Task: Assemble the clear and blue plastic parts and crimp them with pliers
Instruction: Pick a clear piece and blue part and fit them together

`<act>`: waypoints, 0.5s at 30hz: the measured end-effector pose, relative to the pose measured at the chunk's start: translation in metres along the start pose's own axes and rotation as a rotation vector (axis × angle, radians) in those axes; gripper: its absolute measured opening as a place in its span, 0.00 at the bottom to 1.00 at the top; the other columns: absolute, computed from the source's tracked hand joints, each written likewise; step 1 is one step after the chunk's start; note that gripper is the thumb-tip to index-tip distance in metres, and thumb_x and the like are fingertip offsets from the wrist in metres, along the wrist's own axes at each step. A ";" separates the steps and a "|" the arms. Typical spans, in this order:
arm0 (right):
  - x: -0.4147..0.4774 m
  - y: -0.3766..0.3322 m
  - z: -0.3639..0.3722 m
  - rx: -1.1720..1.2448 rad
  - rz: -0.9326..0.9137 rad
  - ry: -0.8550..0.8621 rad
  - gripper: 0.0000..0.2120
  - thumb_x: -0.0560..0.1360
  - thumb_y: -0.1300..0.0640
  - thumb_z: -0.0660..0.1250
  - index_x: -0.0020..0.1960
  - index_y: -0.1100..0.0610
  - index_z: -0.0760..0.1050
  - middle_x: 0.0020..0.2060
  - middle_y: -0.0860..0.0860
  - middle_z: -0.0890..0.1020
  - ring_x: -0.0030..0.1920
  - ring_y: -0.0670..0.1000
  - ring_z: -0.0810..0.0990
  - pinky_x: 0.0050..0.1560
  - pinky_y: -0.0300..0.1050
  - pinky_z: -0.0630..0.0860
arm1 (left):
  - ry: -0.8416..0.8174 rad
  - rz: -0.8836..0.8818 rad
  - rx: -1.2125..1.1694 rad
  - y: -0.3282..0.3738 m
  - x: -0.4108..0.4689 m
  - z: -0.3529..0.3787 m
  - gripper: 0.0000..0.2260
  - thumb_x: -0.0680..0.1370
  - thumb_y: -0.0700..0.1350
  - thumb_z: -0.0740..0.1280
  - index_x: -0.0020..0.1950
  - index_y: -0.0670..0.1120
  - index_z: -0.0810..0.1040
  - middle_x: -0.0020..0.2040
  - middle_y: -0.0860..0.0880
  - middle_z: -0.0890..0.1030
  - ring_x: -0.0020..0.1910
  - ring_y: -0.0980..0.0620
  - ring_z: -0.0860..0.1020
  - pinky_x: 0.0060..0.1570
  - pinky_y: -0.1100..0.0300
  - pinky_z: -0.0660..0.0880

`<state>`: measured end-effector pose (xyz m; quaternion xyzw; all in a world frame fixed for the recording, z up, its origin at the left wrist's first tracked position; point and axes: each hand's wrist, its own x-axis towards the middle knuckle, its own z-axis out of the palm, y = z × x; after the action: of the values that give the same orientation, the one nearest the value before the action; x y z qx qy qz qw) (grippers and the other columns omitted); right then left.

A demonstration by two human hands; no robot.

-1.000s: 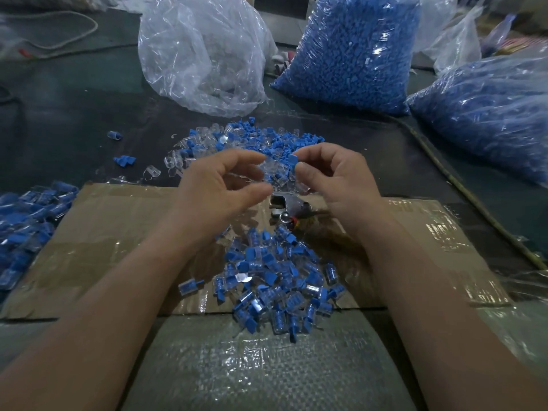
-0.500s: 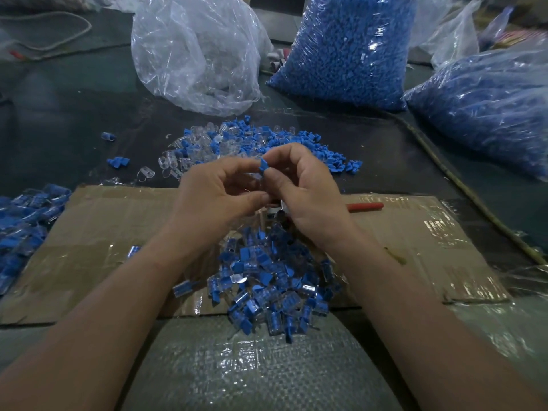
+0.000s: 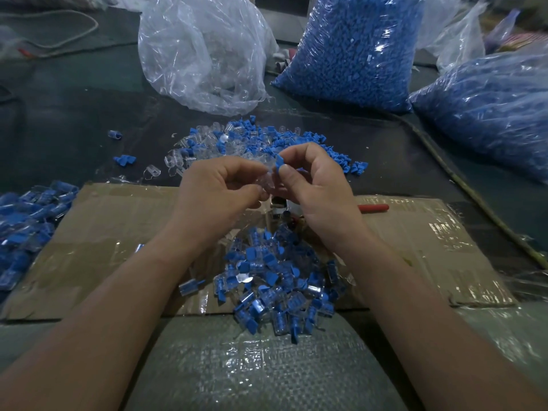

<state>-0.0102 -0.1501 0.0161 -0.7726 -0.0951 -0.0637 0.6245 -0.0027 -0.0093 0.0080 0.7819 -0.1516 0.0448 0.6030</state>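
Judging by the heap of assembled pieces (image 3: pixel 281 280), much is done; a clear part (image 3: pixel 264 181) is pinched in the left hand (image 3: pixel 219 191), a blue part (image 3: pixel 280 165) in the right hand (image 3: pixel 318 188), above the idle pliers (image 3: pixel 373 207); crimping remains.

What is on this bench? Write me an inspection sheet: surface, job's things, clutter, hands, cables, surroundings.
Surface: dark table with a taped cardboard sheet on it.
Job's things: clear part and blue part held close together; pliers lie on the cardboard, partly hidden; joined-pieces pile nearer; loose mixed pile beyond.
Clutter: stray blue pieces left of the mixed pile; side pile at the left edge.
Hands: left hand pinches the clear part; right hand pinches the blue part.
Cables: pale cord far left.
Surroundings: clear bag; blue-parts bag; second blue-parts bag.
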 end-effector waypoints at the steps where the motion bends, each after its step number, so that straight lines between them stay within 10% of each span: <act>1: 0.000 0.000 0.000 -0.001 -0.002 -0.002 0.10 0.77 0.66 0.60 0.45 0.51 0.69 0.41 0.48 0.76 0.43 0.46 0.79 0.49 0.43 0.79 | 0.006 -0.007 0.001 0.000 0.000 0.000 0.12 0.71 0.34 0.70 0.45 0.51 0.80 0.37 0.53 0.83 0.34 0.58 0.82 0.36 0.70 0.77; 6: -0.002 -0.002 -0.005 -0.036 -0.035 0.027 0.12 0.76 0.68 0.62 0.43 0.51 0.71 0.38 0.47 0.77 0.35 0.38 0.78 0.39 0.29 0.74 | 0.060 -0.067 -0.153 0.001 0.001 -0.002 0.10 0.70 0.34 0.70 0.44 0.49 0.80 0.38 0.50 0.84 0.35 0.57 0.82 0.38 0.70 0.76; 15: -0.003 -0.003 -0.005 -0.129 -0.068 0.029 0.10 0.76 0.65 0.63 0.48 0.51 0.75 0.38 0.46 0.77 0.39 0.43 0.78 0.42 0.34 0.77 | -0.049 -0.197 -0.457 -0.001 0.005 -0.006 0.07 0.73 0.32 0.64 0.43 0.42 0.79 0.34 0.50 0.83 0.36 0.55 0.82 0.36 0.68 0.76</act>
<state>-0.0132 -0.1549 0.0191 -0.8064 -0.1078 -0.1020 0.5724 0.0036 -0.0038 0.0099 0.6372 -0.0952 -0.0687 0.7617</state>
